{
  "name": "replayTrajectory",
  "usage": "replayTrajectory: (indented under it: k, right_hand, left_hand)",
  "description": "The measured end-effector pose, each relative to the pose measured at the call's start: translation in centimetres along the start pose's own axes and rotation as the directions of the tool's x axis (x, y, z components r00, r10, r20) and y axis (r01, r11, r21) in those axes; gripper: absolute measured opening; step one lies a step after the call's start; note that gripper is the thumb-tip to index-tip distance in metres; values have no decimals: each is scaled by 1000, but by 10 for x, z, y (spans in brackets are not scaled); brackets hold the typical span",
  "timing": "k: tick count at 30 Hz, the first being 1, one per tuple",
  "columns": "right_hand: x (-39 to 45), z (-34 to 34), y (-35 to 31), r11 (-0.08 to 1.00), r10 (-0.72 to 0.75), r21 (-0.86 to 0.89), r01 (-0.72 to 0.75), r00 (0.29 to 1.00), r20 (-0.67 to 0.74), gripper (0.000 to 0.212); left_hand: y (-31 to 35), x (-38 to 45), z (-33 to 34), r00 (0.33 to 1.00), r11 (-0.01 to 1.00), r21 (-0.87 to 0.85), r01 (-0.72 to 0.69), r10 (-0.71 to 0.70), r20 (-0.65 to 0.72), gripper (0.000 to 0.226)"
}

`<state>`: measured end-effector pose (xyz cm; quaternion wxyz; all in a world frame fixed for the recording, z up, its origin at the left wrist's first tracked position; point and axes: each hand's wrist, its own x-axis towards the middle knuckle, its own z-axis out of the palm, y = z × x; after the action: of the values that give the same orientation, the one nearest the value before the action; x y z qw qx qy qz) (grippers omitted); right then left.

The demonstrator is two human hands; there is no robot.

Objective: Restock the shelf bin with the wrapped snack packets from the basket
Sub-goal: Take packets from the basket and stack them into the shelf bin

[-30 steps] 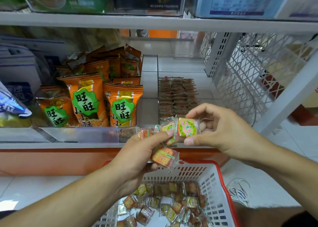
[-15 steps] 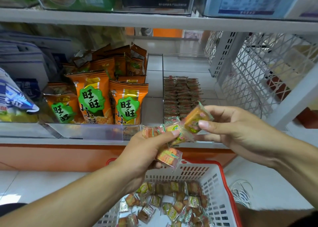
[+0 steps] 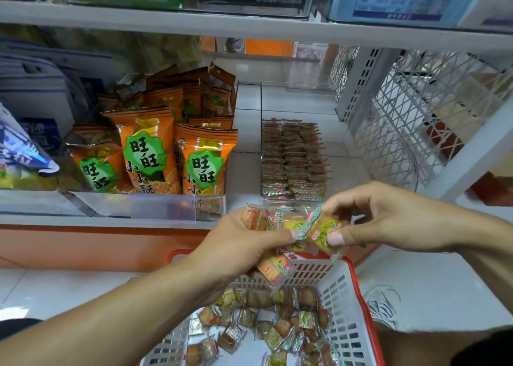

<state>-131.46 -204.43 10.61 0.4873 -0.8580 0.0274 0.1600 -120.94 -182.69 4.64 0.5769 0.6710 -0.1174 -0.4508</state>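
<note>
My left hand [image 3: 238, 250] grips a bunch of small wrapped snack packets [image 3: 270, 220] above the basket; one packet [image 3: 274, 268] hangs below its fingers. Just to its right, my right hand [image 3: 388, 218] pinches a single wrapped packet [image 3: 323, 231] between thumb and fingers, touching the bunch. Beneath both hands sits a white basket with a red rim [image 3: 358, 296], holding several loose packets [image 3: 280, 324]. On the shelf behind, a clear bin [image 3: 265, 157] contains neat rows of the same packets [image 3: 291, 160], with bare room at its back.
Orange snack bags [image 3: 147, 155] stand in the bin to the left behind a clear front lip [image 3: 133, 206]. A white mesh side panel [image 3: 394, 121] closes the shelf on the right. An upper shelf board [image 3: 249, 28] runs overhead. A shoe [image 3: 384, 306] rests on the floor.
My right hand has dropped back down with its packet and turned it, from beside the bin's front to against the bunch in my left hand. The left hand stays in place.
</note>
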Motion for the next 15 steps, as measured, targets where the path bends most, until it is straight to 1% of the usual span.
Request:
replayTrajectory:
  k: [2, 3, 5, 7, 10, 12, 13, 15]
  right_hand:
    - [-1, -2, 0, 999, -1, -32, 0, 1000, -24, 38]
    - [-1, -2, 0, 999, 3, -40, -5, 999, -43, 47]
    - [-1, -1, 1, 999, 16, -46, -16, 1000, -14, 59]
    - [1, 3, 2, 998, 54, -43, -53, 998, 25, 65]
    - [4, 10, 1, 987, 79, -142, -78, 997, 1, 63]
    - [6, 17, 0, 980, 73, -183, -78, 997, -33, 58]
    - [6, 19, 0, 985, 80, -147, -87, 995, -57, 54]
    - [8, 21, 1, 992, 123, -6, -124, 989, -83, 45]
  left_hand:
    - [2, 0, 0, 999, 999, 35, 15, -16, 32, 54]
    - [2, 0, 0, 998, 998, 51, 26, -29, 49, 54]
    - [2, 0, 0, 996, 997, 56, 48, -53, 77, 43]
    - [1, 0, 2, 993, 996, 56, 64, -69, 98, 38]
    - [-1, 2, 4, 991, 994, 74, 79, -87, 98, 30]
    - [-2, 4, 4, 990, 994, 59, 92, -98, 101, 36]
    - [-2, 4, 3, 988, 994, 47, 100, -105, 112, 41]
    - [-3, 5, 4, 984, 993, 11, 118, -118, 134, 53]
